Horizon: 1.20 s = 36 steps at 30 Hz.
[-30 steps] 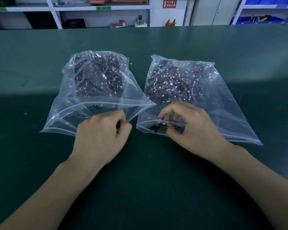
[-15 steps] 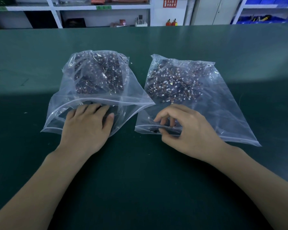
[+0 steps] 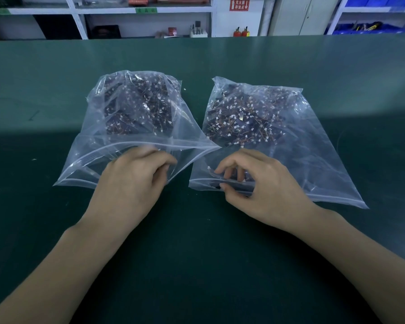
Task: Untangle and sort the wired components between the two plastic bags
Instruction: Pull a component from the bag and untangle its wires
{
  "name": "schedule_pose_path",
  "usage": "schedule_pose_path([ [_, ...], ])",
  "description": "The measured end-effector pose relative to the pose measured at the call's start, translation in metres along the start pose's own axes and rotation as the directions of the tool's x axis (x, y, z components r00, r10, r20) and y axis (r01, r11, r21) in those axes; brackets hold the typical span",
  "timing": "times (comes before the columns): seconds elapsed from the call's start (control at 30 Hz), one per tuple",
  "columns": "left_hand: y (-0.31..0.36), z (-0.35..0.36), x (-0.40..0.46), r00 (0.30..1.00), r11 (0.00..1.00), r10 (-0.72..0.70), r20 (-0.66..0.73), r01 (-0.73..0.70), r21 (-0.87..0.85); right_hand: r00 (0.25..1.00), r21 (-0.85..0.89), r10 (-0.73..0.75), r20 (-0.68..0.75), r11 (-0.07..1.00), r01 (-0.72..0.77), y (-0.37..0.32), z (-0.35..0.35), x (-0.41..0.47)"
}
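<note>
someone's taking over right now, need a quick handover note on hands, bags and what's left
Left hand: fingers curled inside the open mouth of the left clear plastic zip bag; what it holds is hidden.
Right hand: pinching the mouth edge of the right clear plastic zip bag.
Both bags lie side by side on the dark green table mat, each heaped with dark wired components with white connectors.
Done: both bags in hand at their mouths.
Left: pull pieces out, untangle, sort between bags.
</note>
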State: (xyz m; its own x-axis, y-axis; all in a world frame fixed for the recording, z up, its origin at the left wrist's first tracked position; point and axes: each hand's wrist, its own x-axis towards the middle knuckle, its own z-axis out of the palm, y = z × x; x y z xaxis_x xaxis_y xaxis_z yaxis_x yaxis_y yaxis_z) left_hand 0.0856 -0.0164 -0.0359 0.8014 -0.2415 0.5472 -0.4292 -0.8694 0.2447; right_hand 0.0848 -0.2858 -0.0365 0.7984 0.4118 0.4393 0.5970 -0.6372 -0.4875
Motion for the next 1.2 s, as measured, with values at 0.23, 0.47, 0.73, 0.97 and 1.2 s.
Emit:
schedule_pose_path([
  [0.23,0.034,0.003,-0.005,0.971,0.951,0.214,-0.111,-0.233,-0.202,0.999,0.158,0.044,-0.009,0.986,-0.042,0.001,0.005,0.0],
  [0.47,0.051,0.006,-0.012,0.971,0.898,0.223,-0.084,-0.239,-0.371,0.995,0.35,0.095,0.037,0.931,-0.102,-0.002,0.007,0.002],
  [0.73,0.05,0.006,-0.009,0.966,0.895,0.206,-0.159,-0.251,-0.368,0.985,0.459,0.156,0.08,0.871,-0.175,-0.005,0.006,0.003],
  [0.97,0.043,0.009,-0.01,0.984,0.936,0.063,-0.166,-0.116,-0.333,0.991,0.414,0.119,0.061,0.901,-0.133,-0.003,0.007,0.003],
  [1.2,0.04,0.01,-0.008,0.992,0.973,0.027,-0.119,-0.054,-0.224,0.995,0.404,0.1,0.022,0.909,-0.101,-0.001,0.006,0.003],
])
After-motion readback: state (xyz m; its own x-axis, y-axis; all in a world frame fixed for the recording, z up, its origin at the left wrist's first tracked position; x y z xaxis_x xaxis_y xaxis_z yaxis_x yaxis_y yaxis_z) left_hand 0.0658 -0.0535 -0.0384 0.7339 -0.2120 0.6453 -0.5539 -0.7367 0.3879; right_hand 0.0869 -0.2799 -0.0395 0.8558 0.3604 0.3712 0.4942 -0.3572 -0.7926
